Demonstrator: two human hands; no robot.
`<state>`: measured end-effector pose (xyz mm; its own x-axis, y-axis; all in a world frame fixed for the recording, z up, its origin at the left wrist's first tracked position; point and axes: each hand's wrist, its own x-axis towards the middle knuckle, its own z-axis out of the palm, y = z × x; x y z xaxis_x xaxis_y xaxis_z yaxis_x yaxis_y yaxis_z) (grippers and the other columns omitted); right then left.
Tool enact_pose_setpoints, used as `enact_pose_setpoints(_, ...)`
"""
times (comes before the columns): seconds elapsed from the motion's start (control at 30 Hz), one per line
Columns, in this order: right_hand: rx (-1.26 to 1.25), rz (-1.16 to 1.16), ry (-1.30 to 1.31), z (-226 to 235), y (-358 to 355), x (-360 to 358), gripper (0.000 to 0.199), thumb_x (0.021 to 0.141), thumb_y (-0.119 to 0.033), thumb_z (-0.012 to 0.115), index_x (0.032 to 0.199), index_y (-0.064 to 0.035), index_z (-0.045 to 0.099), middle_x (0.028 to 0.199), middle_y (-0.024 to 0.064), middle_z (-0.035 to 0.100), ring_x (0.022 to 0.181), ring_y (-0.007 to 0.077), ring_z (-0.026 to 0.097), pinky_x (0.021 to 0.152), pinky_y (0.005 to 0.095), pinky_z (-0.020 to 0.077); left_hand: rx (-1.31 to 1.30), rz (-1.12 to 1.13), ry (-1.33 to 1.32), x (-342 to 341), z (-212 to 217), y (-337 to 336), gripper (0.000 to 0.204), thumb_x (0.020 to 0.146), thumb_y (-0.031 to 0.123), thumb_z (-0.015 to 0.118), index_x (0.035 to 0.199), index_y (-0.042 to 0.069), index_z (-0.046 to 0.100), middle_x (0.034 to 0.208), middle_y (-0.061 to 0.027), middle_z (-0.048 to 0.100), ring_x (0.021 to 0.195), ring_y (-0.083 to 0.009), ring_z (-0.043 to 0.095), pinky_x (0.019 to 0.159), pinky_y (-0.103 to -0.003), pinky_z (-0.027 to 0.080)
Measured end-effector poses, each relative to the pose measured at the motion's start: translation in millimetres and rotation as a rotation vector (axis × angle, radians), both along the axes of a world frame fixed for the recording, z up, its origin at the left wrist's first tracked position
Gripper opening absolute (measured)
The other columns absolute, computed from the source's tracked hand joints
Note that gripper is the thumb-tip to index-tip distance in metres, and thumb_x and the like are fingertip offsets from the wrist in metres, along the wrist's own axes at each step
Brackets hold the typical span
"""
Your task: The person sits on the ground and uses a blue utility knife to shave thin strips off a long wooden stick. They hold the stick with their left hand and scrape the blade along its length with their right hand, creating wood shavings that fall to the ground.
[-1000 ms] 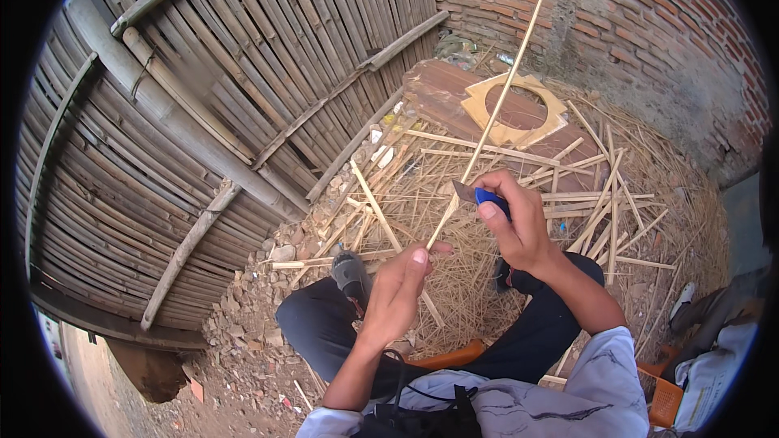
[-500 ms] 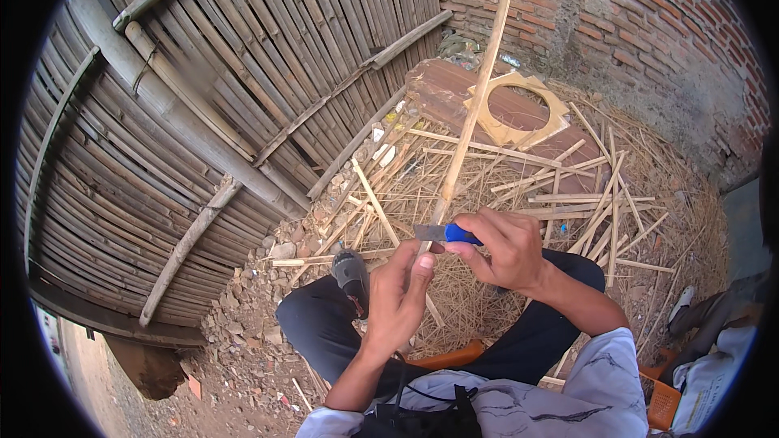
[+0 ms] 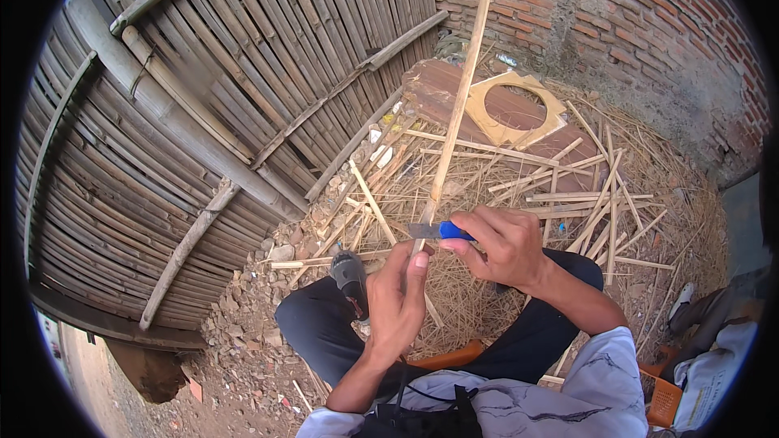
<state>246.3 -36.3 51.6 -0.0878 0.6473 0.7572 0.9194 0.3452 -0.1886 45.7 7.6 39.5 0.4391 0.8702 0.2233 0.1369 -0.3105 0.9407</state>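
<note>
Left hand (image 3: 395, 296) grips a wooden strip (image 3: 458, 118) near its lower end; fingers cover part of the wood, so the very tip is hard to make out. Strip slants up from there over the straw, top end cut off by the picture's upper edge. Right hand (image 3: 510, 247) is closed around a blue-handled knife (image 3: 457, 231), most of the handle hidden in the grip. Blade lies across the strip just above the left thumb; can't tell how deep it bites. Strip partly blocks a brown board (image 3: 428, 96) behind. Shoe (image 3: 683, 300) at far right, wearer cut off by the dark rim.
</note>
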Motion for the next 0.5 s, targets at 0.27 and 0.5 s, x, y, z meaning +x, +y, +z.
enact_pose_setpoints(0.27, 0.035, -0.061, -0.042, 3, 1, 3, 0.029, 0.092, -0.036, 0.083, 0.103, -0.0103, 0.075, 0.076, 0.0017, 0.066, 0.061, 0.0202, 0.068, 0.052, 0.0344, 0.0512, -0.010, -0.024, 0.111, -10, 3, 1, 0.029, 0.114, 0.024, 0.056, 0.117, -0.001, 0.070, 0.069, -0.0089, 0.060, 0.062, -0.0142, 0.055, 0.060, -0.036, 0.046)
enact_pose_setpoints(0.5, 0.059, -0.068, -0.059, 5, 3, 4, 0.030, 0.091, -0.037, 0.083, 0.102, -0.0108, 0.075, 0.076, 0.0013, 0.066, 0.060, 0.0199, 0.066, 0.051, 0.0342, 0.0496, 0.049, -0.025, 0.130, -15, 10, -1, 0.030, 0.115, 0.024, 0.055, 0.116, -0.001, 0.071, 0.070, -0.0083, 0.060, 0.063, -0.0141, 0.055, 0.061, -0.034, 0.045)
